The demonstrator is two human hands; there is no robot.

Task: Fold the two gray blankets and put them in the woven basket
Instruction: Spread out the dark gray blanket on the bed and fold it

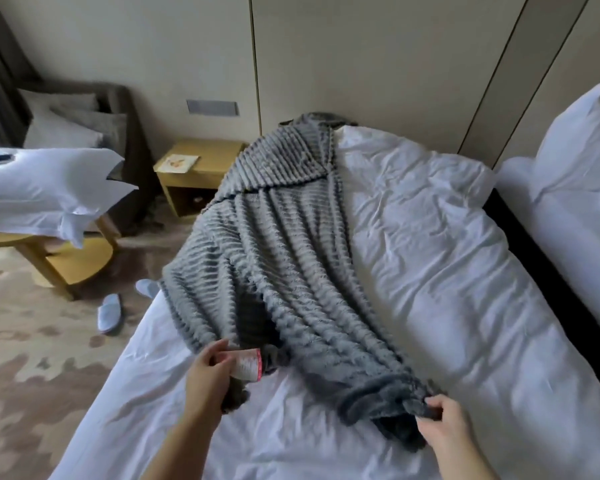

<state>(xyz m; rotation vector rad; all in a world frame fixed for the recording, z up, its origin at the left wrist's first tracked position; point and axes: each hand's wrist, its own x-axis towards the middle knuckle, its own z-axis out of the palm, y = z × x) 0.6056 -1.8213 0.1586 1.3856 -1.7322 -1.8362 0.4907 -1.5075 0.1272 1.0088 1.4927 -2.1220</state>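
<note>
Gray blanket (278, 237), ribbed and plush, lay stretched lengthwise across the white bed (430, 271), its far end reaching the wall and its left edge spilling over the side of the mattress. It was rumpled and only loosely gathered, with one flap turned over near the far end, so the folding looked to be at its very start. The left hand (208, 372) was closed on the near left corner, pinching the fabric together with a care tag (248, 366) sewn there. The right hand (437, 422) was closed on the near right corner, where the hemmed edge bunched into a roll. Both corners were held low, just above the sheet, well apart from each other.

Only one gray blanket could be picked out with certainty; whether the second lay beneath it or elsewhere could not be told. No woven basket showed anywhere in view. By that reckoning nearly all of the task remained: squaring and folding this blanket, folding the other, and stowing both.

The tag was white with pink or red edging and print, too small and blurred to read. A card (178, 163) on the wooden nightstand (201, 168) bore a picture but no legible words.
</note>
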